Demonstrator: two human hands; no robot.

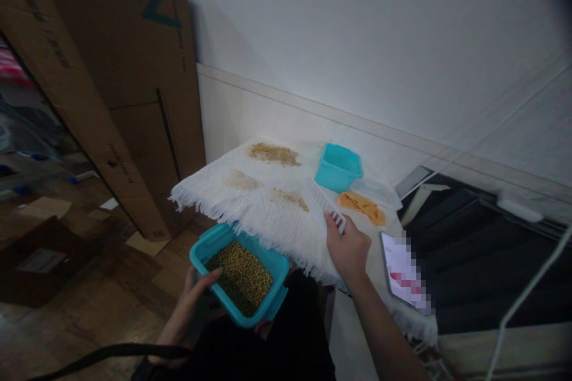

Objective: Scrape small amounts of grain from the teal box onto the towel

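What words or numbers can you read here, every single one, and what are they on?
None can be read for sure.
Tall box: a big green mark, maybe a letter, I can't tell; the small dark print is too blurred.
Phone: screen too blurred and blocky.
Pale patch, lower left: can't tell if it has print.

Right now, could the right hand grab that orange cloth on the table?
Probably yes: the orange cloth lies close to the right hand, and nothing seems to stand between them. But its grip is on a white slotted tool, so that might need putting down first.
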